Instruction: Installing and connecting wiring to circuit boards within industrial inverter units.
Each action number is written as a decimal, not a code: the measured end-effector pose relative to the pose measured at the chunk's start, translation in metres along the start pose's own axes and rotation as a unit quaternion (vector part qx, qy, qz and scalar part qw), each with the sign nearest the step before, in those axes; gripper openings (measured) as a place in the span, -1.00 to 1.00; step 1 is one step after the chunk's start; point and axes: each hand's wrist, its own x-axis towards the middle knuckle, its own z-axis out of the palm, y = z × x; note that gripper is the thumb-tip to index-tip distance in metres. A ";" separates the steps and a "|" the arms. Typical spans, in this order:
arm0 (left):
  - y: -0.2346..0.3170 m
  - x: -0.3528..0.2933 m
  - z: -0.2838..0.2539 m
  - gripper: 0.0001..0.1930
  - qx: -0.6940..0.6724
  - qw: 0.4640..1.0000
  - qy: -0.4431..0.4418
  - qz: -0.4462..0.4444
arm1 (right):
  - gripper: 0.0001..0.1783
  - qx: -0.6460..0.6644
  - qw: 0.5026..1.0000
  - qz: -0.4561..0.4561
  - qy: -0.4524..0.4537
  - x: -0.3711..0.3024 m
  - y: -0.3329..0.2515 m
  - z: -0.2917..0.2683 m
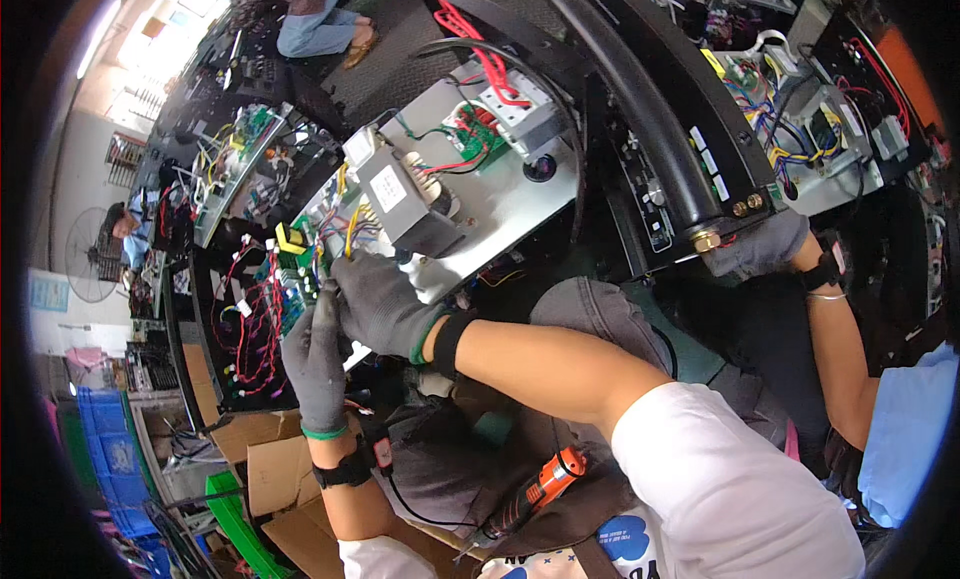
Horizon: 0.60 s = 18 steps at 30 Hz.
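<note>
My left hand, in a grey glove with a green cuff, reaches up to the edge of a green circuit board. Its fingertips are pinched together, and what they hold is hidden. Beside it, my right hand, gloved alike, is closed near a bundle of yellow wires, its fingertips meeting the left ones; I cannot make out what is between them. Just beyond the hands, a large grey transformer sits on a silver metal plate. Thin red wires hang tangled left of my left hand.
An orange-and-black power screwdriver lies across my lap. At right, a co-worker's gloved hand is by a black tube with a brass end. Cardboard boxes and a blue crate stand lower left. More opened units lie around.
</note>
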 end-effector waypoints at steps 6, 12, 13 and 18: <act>-0.003 0.001 0.002 -0.66 0.006 1.000 0.029 -0.002 | -0.75 0.003 1.000 -0.021 0.001 0.006 -0.004 -0.007; -0.043 -0.025 -0.018 -0.31 0.062 0.998 -0.018 0.015 | -0.67 -0.133 0.962 -0.025 -0.239 0.031 0.002 -0.038; -0.051 -0.032 -0.022 -0.29 0.236 0.968 -0.027 0.077 | -0.67 -0.129 0.966 -0.050 -0.217 0.029 0.003 -0.041; -0.093 -0.043 -0.012 -0.43 0.497 0.859 -0.012 0.121 | -0.66 -0.258 0.943 -0.129 -0.168 0.014 0.008 -0.052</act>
